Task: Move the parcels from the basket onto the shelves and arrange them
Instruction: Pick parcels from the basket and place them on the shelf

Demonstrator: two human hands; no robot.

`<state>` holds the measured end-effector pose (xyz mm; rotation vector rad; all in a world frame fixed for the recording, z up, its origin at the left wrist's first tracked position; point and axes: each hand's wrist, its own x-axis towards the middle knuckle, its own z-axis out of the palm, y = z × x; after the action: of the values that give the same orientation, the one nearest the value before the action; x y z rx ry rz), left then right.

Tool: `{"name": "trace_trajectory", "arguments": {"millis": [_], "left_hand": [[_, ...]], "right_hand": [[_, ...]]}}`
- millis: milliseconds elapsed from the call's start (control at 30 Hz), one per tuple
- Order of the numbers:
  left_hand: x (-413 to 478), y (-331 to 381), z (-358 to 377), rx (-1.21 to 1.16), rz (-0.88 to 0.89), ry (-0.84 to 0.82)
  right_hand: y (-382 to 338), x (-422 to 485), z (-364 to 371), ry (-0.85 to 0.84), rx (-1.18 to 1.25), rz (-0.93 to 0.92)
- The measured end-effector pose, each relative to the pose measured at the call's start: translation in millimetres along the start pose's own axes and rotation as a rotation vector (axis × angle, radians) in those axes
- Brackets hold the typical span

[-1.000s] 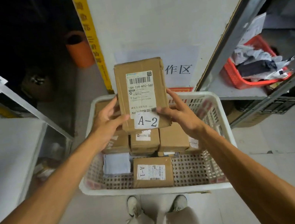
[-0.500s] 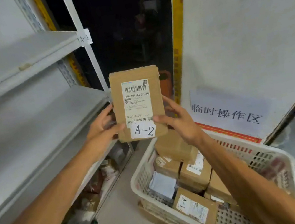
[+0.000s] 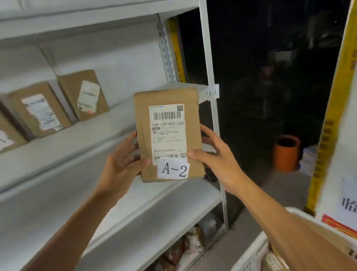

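Both hands hold the A-2 parcel (image 3: 170, 136) upright just left of the white upright post (image 3: 205, 48), with its label facing out. The left hand (image 3: 121, 168) grips its left edge with the thumb on the front. The right hand (image 3: 217, 159) grips the right edge, its thumb beside the A-2 sticker. The parcel is in the air and touches no shelf.

The step looks like matching the label to a shelf level. The tag (image 3: 212, 93) on the post reads A-1, level with the upper board (image 3: 68, 149) running left from it. So this parcel probably belongs on the next board (image 3: 151, 220) down the post, though no A-2 tag shows. It should go in bottom edge first, label outward, leaning on the back panel at one end of the board so that a row can follow.

The upper board carries three brown parcels (image 3: 36, 111) well left of the post, leaning back with their labels out. The leftmost reads A-1. The white basket (image 3: 248, 263) sits low and to the right of the post, cut off by the frame edge. A brown parcel and something pale show inside it, and the right forearm hides the rest. Left of the post's foot lie blurred packets (image 3: 180, 251).
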<state>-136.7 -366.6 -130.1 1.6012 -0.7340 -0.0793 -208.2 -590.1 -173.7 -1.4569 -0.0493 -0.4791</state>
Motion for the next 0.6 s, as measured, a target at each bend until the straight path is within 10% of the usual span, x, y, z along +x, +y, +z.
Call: {"name": "trace_trajectory", "arguments": {"millis": [600], "left_hand": [[136.4, -4.7, -134.9, 0.164, 0.252, 0.106]], "right_hand": [[-15.2, 192.3, 117.8, -0.022, -0.152, -0.142]]}}
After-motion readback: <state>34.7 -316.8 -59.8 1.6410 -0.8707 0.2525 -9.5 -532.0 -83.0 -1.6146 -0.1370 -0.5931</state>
